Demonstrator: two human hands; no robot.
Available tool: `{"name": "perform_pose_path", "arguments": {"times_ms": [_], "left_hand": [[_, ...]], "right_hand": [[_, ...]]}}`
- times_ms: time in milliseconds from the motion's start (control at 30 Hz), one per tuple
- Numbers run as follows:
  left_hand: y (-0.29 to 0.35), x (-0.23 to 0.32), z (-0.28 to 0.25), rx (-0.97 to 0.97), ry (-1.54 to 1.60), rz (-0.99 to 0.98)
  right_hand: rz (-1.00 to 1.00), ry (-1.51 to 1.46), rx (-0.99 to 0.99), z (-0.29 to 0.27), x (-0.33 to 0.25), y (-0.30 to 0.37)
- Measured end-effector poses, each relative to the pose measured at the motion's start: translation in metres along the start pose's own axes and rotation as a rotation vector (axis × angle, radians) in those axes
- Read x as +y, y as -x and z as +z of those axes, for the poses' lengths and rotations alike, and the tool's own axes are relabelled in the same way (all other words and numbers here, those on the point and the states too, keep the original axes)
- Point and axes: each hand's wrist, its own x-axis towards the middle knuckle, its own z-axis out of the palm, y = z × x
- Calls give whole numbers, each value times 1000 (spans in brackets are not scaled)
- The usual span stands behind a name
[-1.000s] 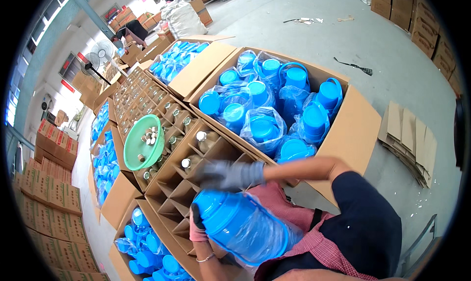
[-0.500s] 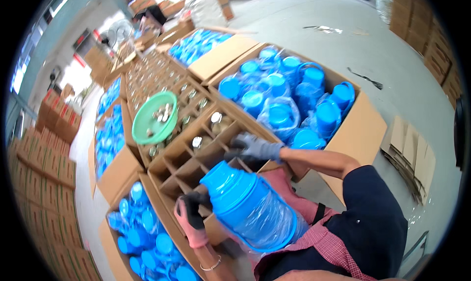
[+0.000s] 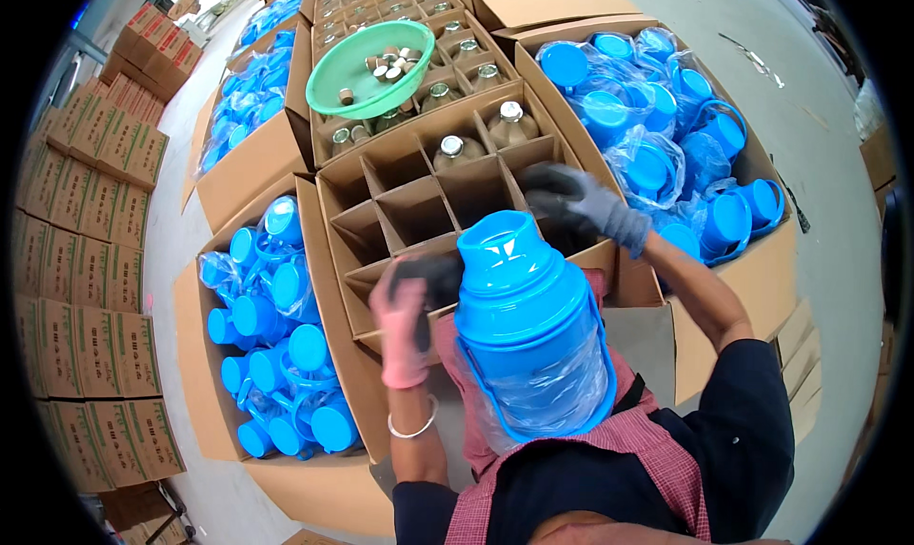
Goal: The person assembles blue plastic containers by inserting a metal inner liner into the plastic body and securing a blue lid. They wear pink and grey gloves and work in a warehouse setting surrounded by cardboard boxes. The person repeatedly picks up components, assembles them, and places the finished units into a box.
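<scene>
A blue flask casing (image 3: 538,326) with a narrower domed top stands upright against my body, its lower part wrapped in clear plastic. My left hand (image 3: 409,307), in a pink and black glove, is beside the casing's left shoulder, blurred, with its fingers apart. On the other side, my right hand (image 3: 581,202) in a grey and black glove is spread above the divided carton (image 3: 381,259), just right of the casing's top. Its fingertips are smeared and partly dark against the compartments. Two silvery-topped glass flask liners (image 3: 457,152) sit in the carton's far row.
A green bowl (image 3: 328,74) of small pale plugs rests on the farther liner cartons. Boxes of wrapped blue casings flank the row: one at the right (image 3: 600,117), another at the left (image 3: 309,348). Brown cartons (image 3: 90,250) are stacked along the left.
The view has turned, and the blue casing now stands more upright. My right hand has drawn back from the compartments toward the casing. My left hand has come up along its side.
</scene>
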Motion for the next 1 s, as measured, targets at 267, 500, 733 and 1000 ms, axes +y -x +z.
{"name": "perform_pose_path", "arguments": {"times_ms": [267,500,733,1000], "left_hand": [[2,15,4,251,-123,-203],[-37,20,23,-48,-166,-226],[-48,14,3,83,-44,-295],[-34,26,-25,163,-288,-381]], "right_hand": [[62,-91,-92,3,-23,4],[-82,-575,-298,47,-62,-13],[-283,-126,-223,55,-50,-41],[-1,-171,-119,46,4,-50]]}}
